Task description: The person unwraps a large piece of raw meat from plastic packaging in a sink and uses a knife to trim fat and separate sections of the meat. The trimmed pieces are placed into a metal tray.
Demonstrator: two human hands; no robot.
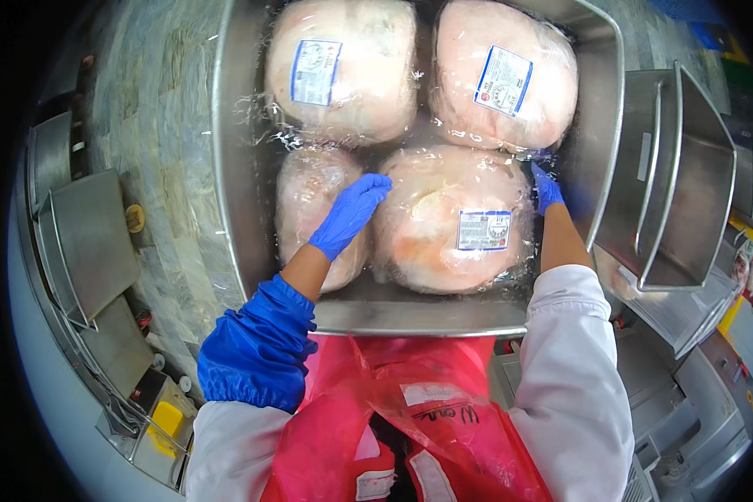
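Observation:
Four large pale cuts of meat in clear plastic bags lie in a deep steel tub point(376, 320). In front of me is the bagged meat point(431, 201) with a blue-edged label point(484, 230). My left hand point(347, 217), in a blue glove, has its fingers pressed together on the bag's upper left edge. My right hand point(547, 186), also gloved in blue, is closed at the bag's right edge; its fingertips are partly hidden. Under my left hand lies a narrower bagged cut point(297, 201). Two more labelled cuts, one at far left point(360, 75) and one at far right point(468, 125), sit beyond.
The tub's steel walls rise around the meat. At right stands another steel bin point(694, 184) with a bar handle. Steel carts point(96, 243) are at left, on a grey tiled floor point(163, 167). A red plastic apron point(418, 376) covers my front.

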